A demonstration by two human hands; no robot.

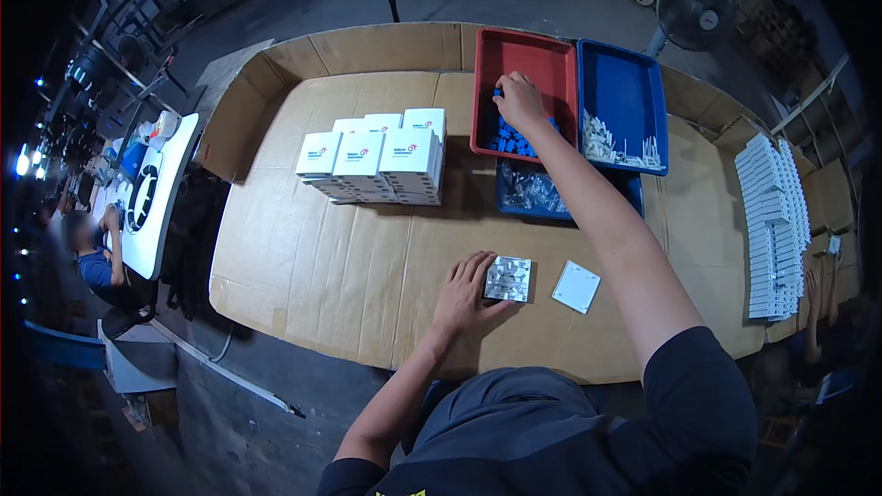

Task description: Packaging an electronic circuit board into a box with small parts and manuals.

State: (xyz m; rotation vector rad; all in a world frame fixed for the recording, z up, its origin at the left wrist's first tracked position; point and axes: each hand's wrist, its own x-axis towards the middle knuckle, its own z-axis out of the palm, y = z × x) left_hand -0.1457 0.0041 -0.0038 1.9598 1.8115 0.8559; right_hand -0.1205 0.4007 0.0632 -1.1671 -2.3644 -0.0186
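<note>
My left hand (pixel 466 294) rests on the cardboard-covered table, with fingers and thumb around the left side of an open square case (pixel 508 278) that has shiny, uneven insides. To the right of that case lies a flat white square cover (pixel 576 287), touched by neither hand. My right arm reaches far forward over a red tray (pixel 524 50). There my right hand (pixel 520 101) is closed, with a small blue piece (pixel 498 92) at its fingertips. Below it, a heap of small blue plastic parts (pixel 511 140) fills the tray's near end; my wrist partly covers them.
Stacked white square boxes (pixel 372 161) stand left of centre. A blue tray (pixel 625 64) holds white slim parts; a lower blue tray (pixel 533 191) holds clear parts in front. Long stacks of white plates (pixel 772 230) line the right side. Cardboard walls (pixel 386 49) border the table's far edge.
</note>
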